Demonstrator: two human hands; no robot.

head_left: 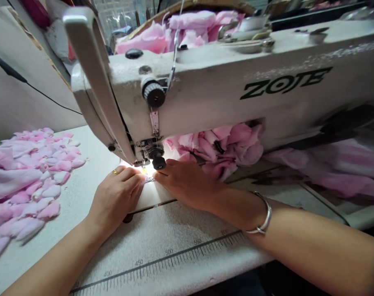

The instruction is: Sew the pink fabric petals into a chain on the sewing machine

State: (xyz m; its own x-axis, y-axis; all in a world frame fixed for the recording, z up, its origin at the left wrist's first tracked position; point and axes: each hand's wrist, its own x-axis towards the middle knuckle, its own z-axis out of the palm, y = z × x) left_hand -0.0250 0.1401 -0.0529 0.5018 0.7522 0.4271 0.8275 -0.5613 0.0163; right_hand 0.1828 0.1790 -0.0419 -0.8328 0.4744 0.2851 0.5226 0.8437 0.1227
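Observation:
Both hands work close to the lit needle area of a white sewing machine (pixel 211 90). My left hand (pixel 119 191), with a ring on one finger, rests left of the presser foot (pixel 149 177), its fingers pressed together on a small bit of pink fabric (pixel 142 177). To the right of the foot lies my right hand (pixel 187 181), fingers curled and fingertips near the needle. What it holds, if anything, is hidden. Behind it, under the machine arm, sits a heap of pink fabric pieces (pixel 236 144).
Many small pink and white fabric pieces (pixel 35 185) lie at the left on the white table (pixel 162 230). A printed ruler (pixel 171 257) runs along the front edge. More pink fabric (pixel 344 164) lies at the right, and another pile (pixel 193 26) stands behind the machine.

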